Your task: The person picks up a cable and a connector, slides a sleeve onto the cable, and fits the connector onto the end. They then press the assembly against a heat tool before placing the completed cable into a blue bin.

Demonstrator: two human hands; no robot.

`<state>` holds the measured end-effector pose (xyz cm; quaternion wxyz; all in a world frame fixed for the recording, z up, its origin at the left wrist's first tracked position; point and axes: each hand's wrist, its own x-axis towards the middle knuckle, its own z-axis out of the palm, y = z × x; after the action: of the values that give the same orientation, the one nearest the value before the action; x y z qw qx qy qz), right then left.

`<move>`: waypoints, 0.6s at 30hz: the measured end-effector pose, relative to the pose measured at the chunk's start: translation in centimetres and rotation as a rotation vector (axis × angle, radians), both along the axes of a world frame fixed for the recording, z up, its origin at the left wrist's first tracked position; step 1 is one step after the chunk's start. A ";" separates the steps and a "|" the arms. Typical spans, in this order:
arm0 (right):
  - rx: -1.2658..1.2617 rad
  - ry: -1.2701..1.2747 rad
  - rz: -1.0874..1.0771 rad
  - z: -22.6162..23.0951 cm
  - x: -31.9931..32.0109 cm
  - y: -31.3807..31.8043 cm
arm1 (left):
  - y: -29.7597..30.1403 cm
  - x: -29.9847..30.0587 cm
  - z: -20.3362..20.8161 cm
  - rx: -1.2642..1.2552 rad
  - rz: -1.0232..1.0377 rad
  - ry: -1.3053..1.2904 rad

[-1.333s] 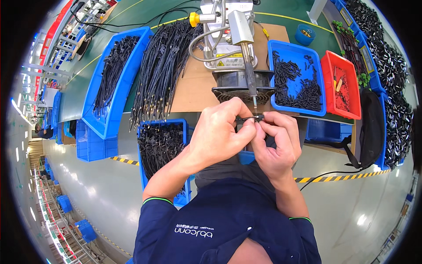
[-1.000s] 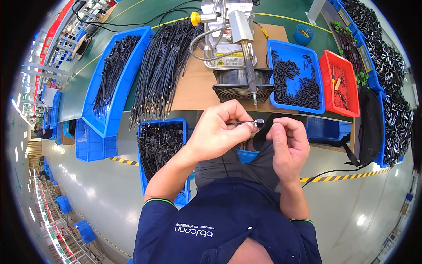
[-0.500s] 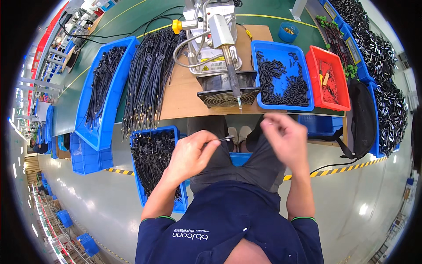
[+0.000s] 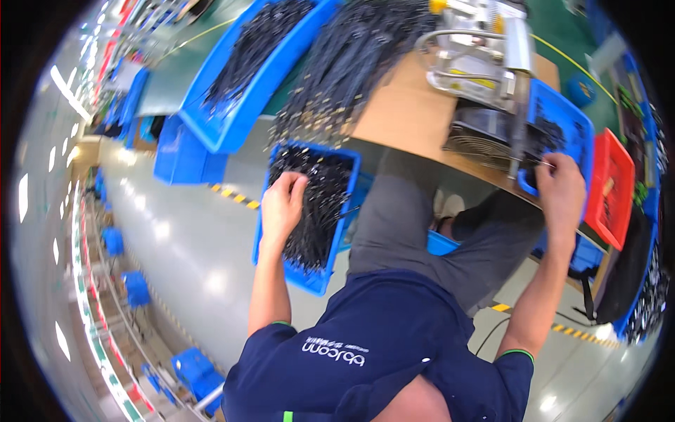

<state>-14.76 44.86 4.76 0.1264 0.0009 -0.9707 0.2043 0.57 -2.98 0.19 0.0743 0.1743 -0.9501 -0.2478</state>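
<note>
Over the blue bin [image 4: 354, 184] at my left knee, my left hand [image 4: 281, 209] is closed, thumb against fingers. Whatever it holds, if anything, is hidden. Black cables [image 4: 313, 228] with small metal ends fill that bin. My right hand [image 4: 564, 186] is at the near edge of the blue tray [image 4: 578, 121] of short black tubes [image 4: 547, 133]. Its fingertips are pinched, and a thin pale tip shows at them, too small to name. Just left of it, a metal heating tool [image 4: 519, 133] points down beside a black fan [image 4: 479, 137].
A thick bunch of black cables [image 4: 351, 63] lies on the table, beside a long blue tray [image 4: 232, 126] of cables. A red tray [image 4: 610, 190] stands at the right, near a black bag [image 4: 619, 264]. Brown board [image 4: 401, 105] covers part of the table.
My hands have moved apart from in front of my lap. The left has gone to the cable bin, the right to the tube tray. The view has turned to the left.
</note>
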 end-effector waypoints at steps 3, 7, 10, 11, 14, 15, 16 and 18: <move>-0.019 0.003 -0.031 -0.6 -0.4 -0.5 | -3.4 1.4 -2.2 -0.022 0.135 -0.041; -0.295 0.047 -0.097 -1.7 0.5 2.4 | -6.1 1.6 -2.6 -0.215 0.129 0.160; -0.524 0.109 -0.038 -1.4 2.5 5.7 | -5.5 -0.9 2.1 -0.152 0.210 0.299; -0.594 0.128 -0.038 -0.9 3.4 5.9 | -4.6 -2.2 3.8 -0.102 0.216 0.373; -0.750 0.069 -0.124 1.0 6.0 4.2 | -1.7 -6.3 7.5 -0.030 0.075 0.503; -0.837 -0.022 -0.209 1.6 7.0 3.3 | -0.7 -7.7 8.3 -0.062 -0.015 0.535; -0.828 -0.035 -0.203 1.6 7.9 2.5 | 0.1 -9.4 8.6 -0.051 -0.108 0.570; -0.866 -0.073 -0.132 0.5 9.4 1.6 | 1.0 -12.4 9.5 -0.196 -0.261 0.523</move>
<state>-5.34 46.49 5.29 0.0936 -0.1214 -0.7972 0.5839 -11.80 -1.94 9.68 0.3001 -0.0271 -0.9325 -0.1990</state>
